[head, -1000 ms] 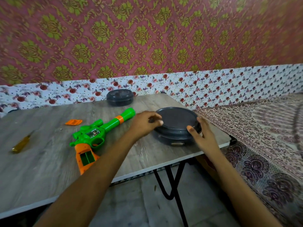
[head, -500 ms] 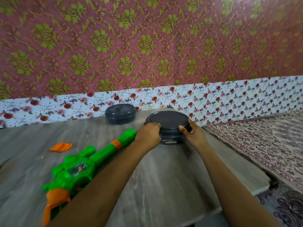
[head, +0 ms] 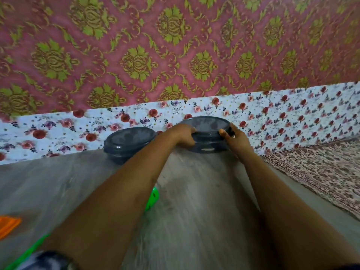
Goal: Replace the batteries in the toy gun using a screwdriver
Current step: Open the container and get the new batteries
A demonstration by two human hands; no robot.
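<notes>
Both my hands hold a round dark grey lidded container at the far edge of the wooden table, against the flowered wall. My left hand grips its left side and my right hand grips its right side, thumb on the lid rim. The green toy gun lies mostly hidden under my left forearm; only its muzzle and a green strip at the lower left show. An orange piece, likely the battery cover, lies at the left edge. No screwdriver is in view.
A second dark grey lidded container sits just left of the held one, by the wall. A patterned cloth covers a surface to the right of the table. A dark watch or band shows at the bottom left.
My hands have pushed the grey container from the table's near right edge to the far edge by the wall. The view has tilted up, so the gun and the screwdriver dropped mostly out of sight.
</notes>
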